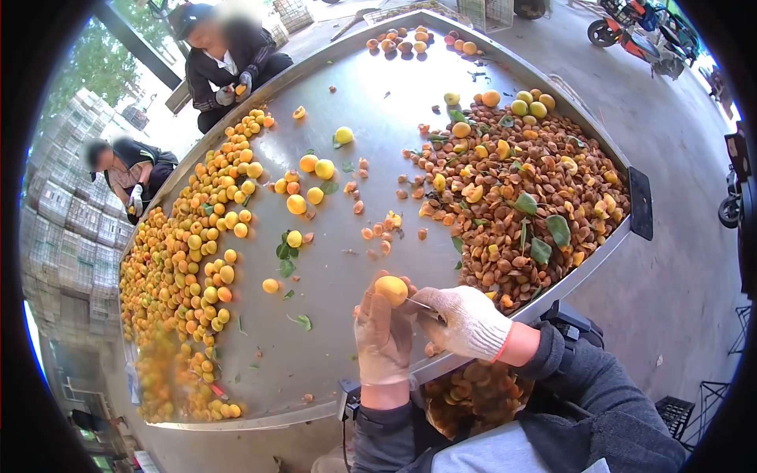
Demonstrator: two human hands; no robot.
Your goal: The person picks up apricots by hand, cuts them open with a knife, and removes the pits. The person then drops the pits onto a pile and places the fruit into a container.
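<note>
Near the front edge of a metal table (339, 363), my left hand (382, 335), in a thin pale glove, holds a yellow-orange apricot (391, 291) at its fingertips. My right hand (465, 319), in a white knitted glove, is closed around a small thin tool (421, 304) that reaches to the fruit's right side. How deep its tip sits cannot be made out. Behind and right of my hands lies a big heap of brown pits (505, 252) with green leaves on it. Whole apricots (189, 236) cover the table's left side.
Two people (225, 63) (130, 169) sit along the far left side. A dark phone-like slab (640, 203) is at the table's right corner. Below the front edge is a container of halved fruit (477, 394). Stacked crates (71, 221) stand left; a scooter (643, 35) stands back right.
</note>
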